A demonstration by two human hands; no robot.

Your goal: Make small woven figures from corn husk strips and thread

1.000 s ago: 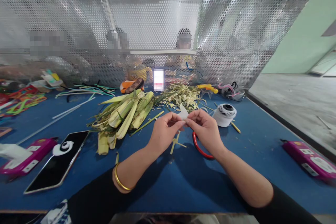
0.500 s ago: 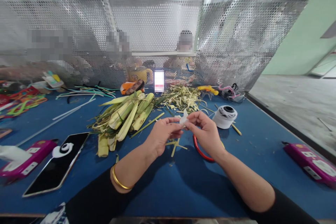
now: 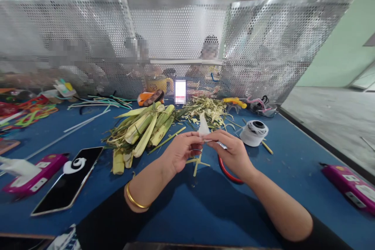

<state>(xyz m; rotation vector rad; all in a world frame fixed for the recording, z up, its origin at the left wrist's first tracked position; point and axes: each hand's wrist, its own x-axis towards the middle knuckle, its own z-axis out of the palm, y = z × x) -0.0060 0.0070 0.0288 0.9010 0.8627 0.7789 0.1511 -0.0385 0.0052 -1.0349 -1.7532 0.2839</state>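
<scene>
A thin, whitish, petal-shaped piece (image 3: 203, 125) stands upright with its tip pointing up, held above the table. My left hand (image 3: 184, 150) is closed in a pinch on its lower edge. From the other side, my right hand (image 3: 230, 150) pinches the same edge, its fingertips almost touching the left ones. Below them, a small cross of pale green strips (image 3: 197, 162) lies on the blue table (image 3: 190, 211). A red loop (image 3: 230, 174), perhaps a scissors handle, shows partly under my right hand; the remainder is hidden.
Left of my hands lies a pile of corn husks (image 3: 142, 129). Shredded husk strips (image 3: 209, 109) are heaped behind. A white thread spool (image 3: 254, 133) stands at the right. A phone (image 3: 67, 183) and purple power strips (image 3: 348, 185) flank the work area. A perforated metal screen (image 3: 181, 31) closes the back.
The whitish piece has been turned more upright and shows more above my fingers. My right fingers have straightened and moved to its lower edge. The view has shifted slightly.
</scene>
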